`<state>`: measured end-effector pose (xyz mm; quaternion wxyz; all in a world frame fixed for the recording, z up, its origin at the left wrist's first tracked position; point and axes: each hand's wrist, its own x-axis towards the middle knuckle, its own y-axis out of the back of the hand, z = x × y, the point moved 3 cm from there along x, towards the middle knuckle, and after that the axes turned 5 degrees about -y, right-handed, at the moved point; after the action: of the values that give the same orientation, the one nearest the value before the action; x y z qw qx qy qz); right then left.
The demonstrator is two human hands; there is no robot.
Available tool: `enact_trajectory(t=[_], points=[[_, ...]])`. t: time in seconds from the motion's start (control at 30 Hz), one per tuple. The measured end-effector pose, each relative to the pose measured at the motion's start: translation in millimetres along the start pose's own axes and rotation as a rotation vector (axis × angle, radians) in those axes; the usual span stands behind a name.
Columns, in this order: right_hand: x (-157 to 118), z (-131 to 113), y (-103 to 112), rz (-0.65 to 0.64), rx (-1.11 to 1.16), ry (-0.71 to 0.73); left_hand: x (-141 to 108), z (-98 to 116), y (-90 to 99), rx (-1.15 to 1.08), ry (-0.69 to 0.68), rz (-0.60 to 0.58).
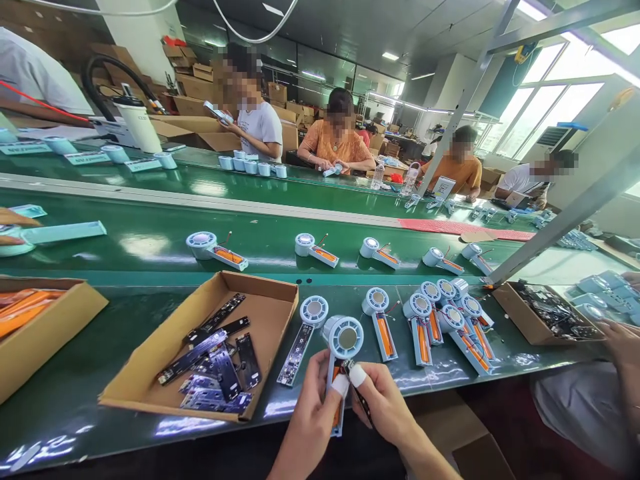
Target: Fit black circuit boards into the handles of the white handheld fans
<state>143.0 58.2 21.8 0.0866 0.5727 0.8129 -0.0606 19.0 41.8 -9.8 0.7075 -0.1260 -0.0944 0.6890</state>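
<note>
My left hand [313,407] grips the handle of a light blue handheld fan body [343,337], round head up, orange battery showing in its open handle. My right hand [383,403], with white finger cots on thumb and forefinger, pinches a thin dark circuit board [361,397] against that handle. Both hands hover over the near edge of the green table. An open cardboard box [150,370] of dark circuit boards [215,363] lies left of my hands. One fan body with a board fitted [306,330] rests just beyond my left hand.
Several fan bodies with orange batteries [440,320] cluster to the right. More [216,249] ride the green conveyor belt [150,230]. A box of orange parts [30,327] sits far left, another box [545,313] far right. A neighbour's hand [620,340] is at the right; people work opposite.
</note>
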Motion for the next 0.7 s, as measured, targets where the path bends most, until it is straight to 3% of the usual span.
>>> enact_trajectory(t=[0.23, 0.37, 0.53, 0.7], points=[[-27.3, 3.5, -3.8, 0.209, -0.147, 0.165, 5.2, 12.6, -1.6, 0.276, -0.055, 0.191], [-32.9, 16.8, -2.7, 0.341, -0.229, 0.238, 10.4, 17.1, -5.7, 0.312, -0.083, 0.179], [-29.8, 22.7, -1.3, 0.487, -0.393, 0.349, 9.0, 13.1, -6.6, 0.131, 0.031, 0.096], [-28.2, 19.7, -9.4, 0.591, -0.608, 0.512, 8.1, 8.2, -11.1, 0.165, 0.021, 0.148]])
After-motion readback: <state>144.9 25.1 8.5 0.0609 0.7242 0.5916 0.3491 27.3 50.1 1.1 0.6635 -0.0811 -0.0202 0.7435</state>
